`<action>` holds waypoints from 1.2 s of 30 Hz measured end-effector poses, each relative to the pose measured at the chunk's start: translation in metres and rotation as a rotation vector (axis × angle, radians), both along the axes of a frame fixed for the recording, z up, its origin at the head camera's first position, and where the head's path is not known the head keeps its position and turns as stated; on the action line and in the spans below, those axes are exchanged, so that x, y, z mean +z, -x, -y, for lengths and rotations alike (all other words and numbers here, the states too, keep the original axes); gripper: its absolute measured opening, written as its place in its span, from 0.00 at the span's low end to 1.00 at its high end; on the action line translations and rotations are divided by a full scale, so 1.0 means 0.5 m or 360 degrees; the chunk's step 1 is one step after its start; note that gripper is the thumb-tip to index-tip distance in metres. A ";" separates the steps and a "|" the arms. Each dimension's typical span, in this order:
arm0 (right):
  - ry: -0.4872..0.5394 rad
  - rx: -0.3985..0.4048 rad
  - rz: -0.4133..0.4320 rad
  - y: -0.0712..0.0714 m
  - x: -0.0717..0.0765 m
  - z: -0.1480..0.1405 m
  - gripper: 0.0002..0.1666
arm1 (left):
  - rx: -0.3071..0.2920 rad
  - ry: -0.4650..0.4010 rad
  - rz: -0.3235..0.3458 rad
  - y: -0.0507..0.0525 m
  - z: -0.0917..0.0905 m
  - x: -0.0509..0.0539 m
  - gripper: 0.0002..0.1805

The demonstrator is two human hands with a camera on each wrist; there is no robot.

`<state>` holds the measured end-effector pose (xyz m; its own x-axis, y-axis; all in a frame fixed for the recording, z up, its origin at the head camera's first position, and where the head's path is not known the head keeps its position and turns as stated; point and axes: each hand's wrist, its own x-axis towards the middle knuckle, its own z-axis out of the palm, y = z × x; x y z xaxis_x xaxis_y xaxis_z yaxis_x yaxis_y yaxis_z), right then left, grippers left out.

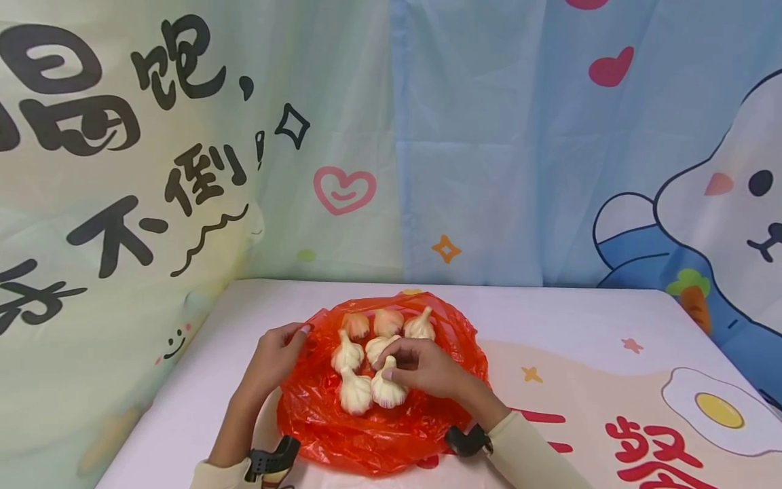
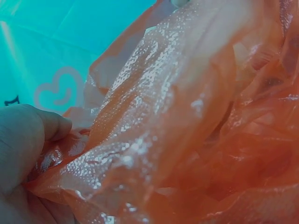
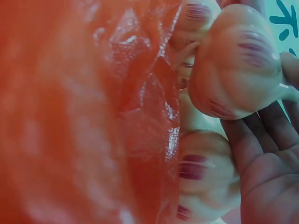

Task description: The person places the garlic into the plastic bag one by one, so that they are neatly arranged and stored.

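Observation:
A red plastic bag [image 1: 373, 445] lies spread open on the table, with several garlic bulbs [image 1: 356, 392] in its middle. My left hand [image 1: 276, 358] pinches the bag's left edge; the left wrist view shows the thin film [image 2: 140, 116] stretched away from the thumb and fingers. My right hand [image 1: 430, 370] reaches in from the right and holds one garlic bulb [image 1: 388, 394] by its stem end. In the right wrist view this held bulb [image 3: 236, 65], white with purple streaks, is in front of other bulbs [image 3: 208, 177]. The bag's film hides part of those bulbs.
The white table [image 1: 256, 305] has a printed cover with a fried egg [image 1: 721, 409] and red characters at the right. Behind it hangs a printed curtain [image 1: 470, 136]. Black wrist straps [image 1: 269, 462] sit on both forearms.

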<state>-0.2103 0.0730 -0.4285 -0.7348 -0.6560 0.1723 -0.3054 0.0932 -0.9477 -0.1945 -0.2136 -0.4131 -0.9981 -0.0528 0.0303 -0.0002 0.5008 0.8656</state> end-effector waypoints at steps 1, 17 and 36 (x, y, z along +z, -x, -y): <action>-0.0018 0.0005 0.0001 0.003 -0.007 0.000 0.10 | 0.0002 -0.0004 0.0002 0.000 0.000 0.000 0.18; 0.0078 -0.0029 -0.0006 0.005 -0.026 -0.012 0.21 | -0.0019 0.0028 -0.0024 0.005 -0.006 0.000 0.18; 0.0062 -0.0287 -0.0363 -0.005 0.022 -0.121 0.10 | -0.0035 0.0090 0.0012 0.000 0.010 0.002 0.28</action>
<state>-0.2080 0.1337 -0.4173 -0.7786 -0.5077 0.3689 -0.4926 0.1301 -0.8605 -0.1945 -0.2187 -0.4120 -0.9993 -0.0290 0.0249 0.0049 0.5491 0.8358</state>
